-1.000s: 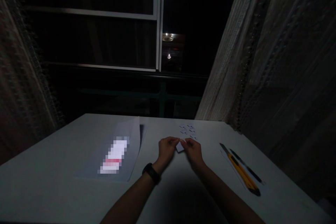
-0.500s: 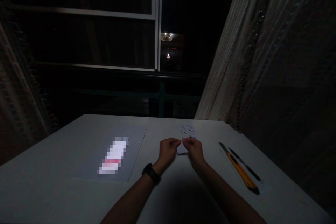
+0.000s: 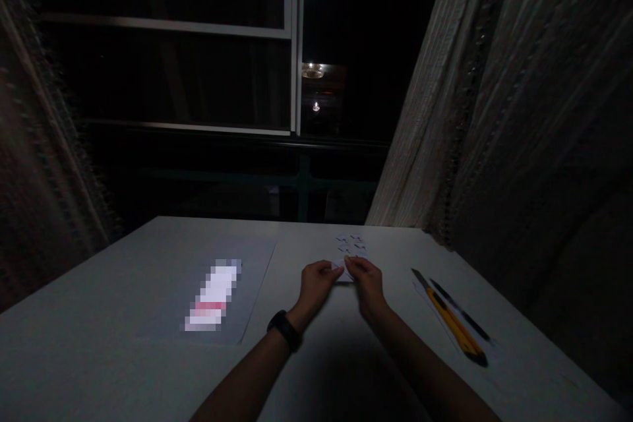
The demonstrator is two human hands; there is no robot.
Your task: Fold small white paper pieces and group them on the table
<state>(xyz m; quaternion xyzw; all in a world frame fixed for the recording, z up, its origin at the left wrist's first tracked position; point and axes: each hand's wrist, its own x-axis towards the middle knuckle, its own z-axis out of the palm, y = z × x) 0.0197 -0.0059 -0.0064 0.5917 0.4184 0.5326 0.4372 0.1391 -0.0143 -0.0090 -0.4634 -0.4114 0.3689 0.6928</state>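
Note:
A small piece of white paper [image 3: 345, 275] is pinched between my two hands over the middle of the table. My left hand [image 3: 316, 283], with a dark band on its wrist, grips the paper's left side between thumb and fingers. On the other side my right hand [image 3: 366, 283] pinches it close to the left fingertips. Just beyond my hands lie several small paper pieces with dark marks [image 3: 352, 244], set out in rows. Fingers cover part of the held paper.
On the right lie a yellow utility knife [image 3: 455, 326] and a dark pen [image 3: 459, 308]. A large pale sheet [image 3: 260, 283] lies on the left, with a bright blurred-out object [image 3: 212, 297] on it. Behind the white table [image 3: 99, 356] are a window and curtains [image 3: 415, 112].
The held paper has turned or tilted between my fingers, and less of it shows below them. My fingertips have shifted slightly; both hands stay in nearly the same place.

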